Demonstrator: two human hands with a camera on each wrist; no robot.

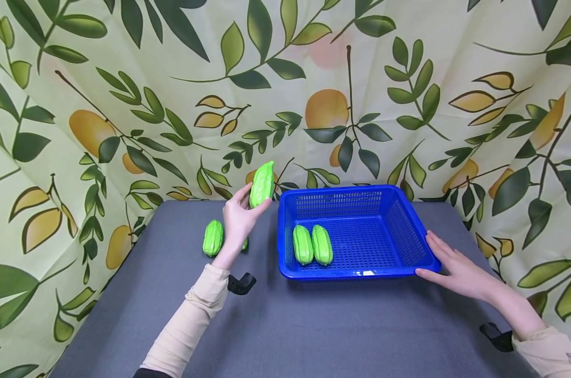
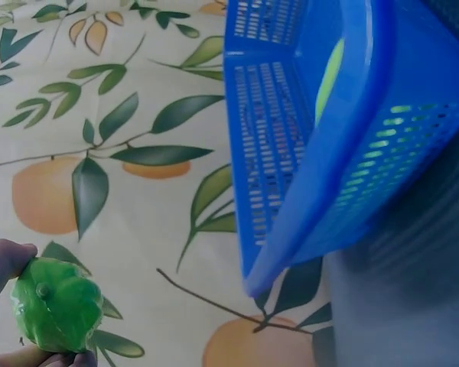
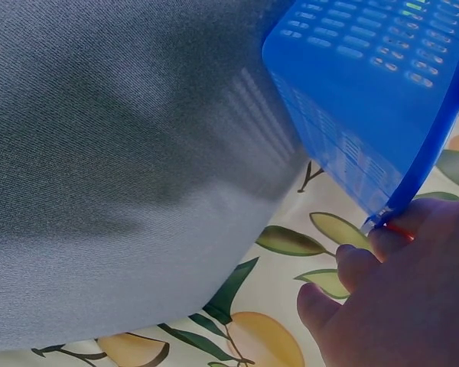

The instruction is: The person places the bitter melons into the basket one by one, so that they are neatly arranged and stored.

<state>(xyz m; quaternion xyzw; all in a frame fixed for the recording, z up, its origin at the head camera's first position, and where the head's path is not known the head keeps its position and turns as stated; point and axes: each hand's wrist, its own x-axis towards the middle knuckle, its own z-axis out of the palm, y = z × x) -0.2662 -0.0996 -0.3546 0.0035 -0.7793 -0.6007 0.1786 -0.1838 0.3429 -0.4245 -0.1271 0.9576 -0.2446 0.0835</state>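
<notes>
My left hand [image 1: 238,212] holds a green bitter melon [image 1: 262,184] upright between thumb and fingers, raised left of the blue basket [image 1: 351,273]. In the left wrist view the end of this bitter melon [image 2: 59,304] faces the camera. Two more bitter melons [image 1: 312,245] lie side by side at the left inside the basket. On the table, another bitter melon [image 1: 213,238] lies beyond my left wrist, and one more [image 1: 245,243] is mostly hidden behind that wrist. My right hand [image 1: 455,266] rests on the basket's right rim, its fingers fairly straight; nothing else is in it.
The basket stands toward the back of a grey-covered table [image 1: 342,331]. A cloth [image 1: 276,94] printed with leaves and fruit hangs behind and at both sides. Dark wrist mounts [image 1: 241,284] stick out from my wrists.
</notes>
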